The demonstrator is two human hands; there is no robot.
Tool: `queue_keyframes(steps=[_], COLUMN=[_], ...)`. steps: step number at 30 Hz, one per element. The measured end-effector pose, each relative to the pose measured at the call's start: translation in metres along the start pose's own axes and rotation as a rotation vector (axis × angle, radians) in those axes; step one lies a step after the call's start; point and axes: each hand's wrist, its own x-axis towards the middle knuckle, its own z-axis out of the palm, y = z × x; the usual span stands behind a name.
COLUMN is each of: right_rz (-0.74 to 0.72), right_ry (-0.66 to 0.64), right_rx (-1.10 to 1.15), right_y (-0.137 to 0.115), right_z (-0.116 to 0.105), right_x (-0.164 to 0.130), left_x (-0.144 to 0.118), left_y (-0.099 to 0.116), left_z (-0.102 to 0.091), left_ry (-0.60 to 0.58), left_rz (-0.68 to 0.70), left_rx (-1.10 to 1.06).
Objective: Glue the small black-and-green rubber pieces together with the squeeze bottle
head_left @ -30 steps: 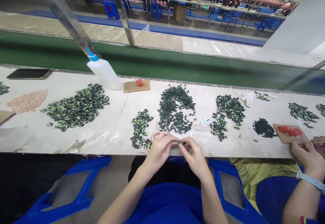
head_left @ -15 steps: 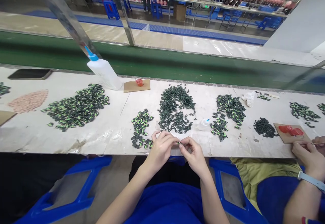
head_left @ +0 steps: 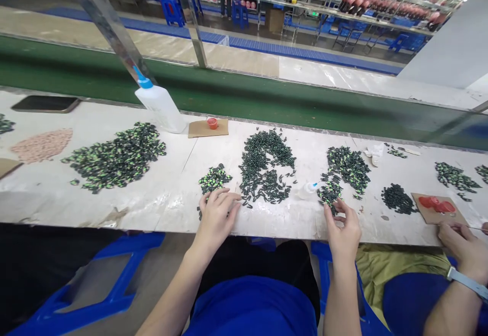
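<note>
My left hand (head_left: 216, 215) rests over the near part of a small pile of black-and-green pieces (head_left: 215, 177), fingers bent and apart, thumb held away. The pieces under its fingertips are hidden. My right hand (head_left: 344, 226) is at the near end of another black-and-green pile (head_left: 347, 167), thumb and fingers apart around a few pieces. Between the hands lies a ring-like heap of dark green, slender pieces (head_left: 269, 148). A small clear bottle with a blue tip (head_left: 307, 190) lies just left of the right-hand pile.
A large white bottle (head_left: 162, 107) with a blue nozzle stands at the back left, beside cardboard (head_left: 198, 129) bearing a red cup (head_left: 212, 123). Leftward are a large black-and-green pile (head_left: 118, 158), pink pieces (head_left: 43, 145) and a phone (head_left: 46, 103). A co-worker's hand (head_left: 463, 244) is at right.
My hands were together at the front middle, holding a small dark-green piece. They have parted: the left moved to the left pile, the right to the right pile.
</note>
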Motion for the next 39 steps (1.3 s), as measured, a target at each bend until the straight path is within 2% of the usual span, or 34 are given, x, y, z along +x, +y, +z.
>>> queue_keyframes(steps=[2,5,9,11,14,19,23,27,33,36,39], right_rz=[-0.069,-0.19,-0.226,-0.213,-0.202,-0.154,-0.056,0.098,0.123,0.156,0.173], right_ry=[0.017,-0.055,-0.07,-0.065,-0.081,-0.116,-0.155,-0.214,-0.121,-0.078,-0.05], right_rx=[-0.038,-0.093,-0.104,-0.088,-0.07,-0.005,0.213,0.464,0.593,0.622,0.683], right_y=[-0.003,-0.009,-0.011,-0.011,-0.014,-0.02,-0.025,-0.023,-0.004,0.002,-0.001], right_z=[0.006,0.021,0.039,0.045,0.048,0.05,0.048,0.044,0.043,0.046,0.048], right_x=[0.002,0.0,0.0,0.003,0.007,0.013,0.007,-0.006,-0.016,-0.017,-0.019], left_x=[-0.001,-0.002,-0.004,-0.006,-0.011,-0.012,-0.005,0.0,-0.004,-0.007,-0.009], left_y=[0.003,0.004,-0.002,-0.004,-0.003,-0.003,-0.005,0.003,0.028,0.037,0.042], left_z=[0.004,0.006,-0.008,-0.017,-0.021,-0.006,0.001,-0.004,-0.004,0.006,0.02], left_ry=[-0.029,-0.071,-0.104,-0.128,-0.157,-0.111,-0.167,-0.251,-0.302,-0.31,-0.249], left_rz=[0.055,0.093,-0.028,-0.096,-0.125,-0.062,-0.008,-0.017,0.03,0.025,-0.018], left_rx=[0.007,0.016,0.064,0.096,0.114,0.056,0.027,0.003,-0.153,-0.219,-0.196])
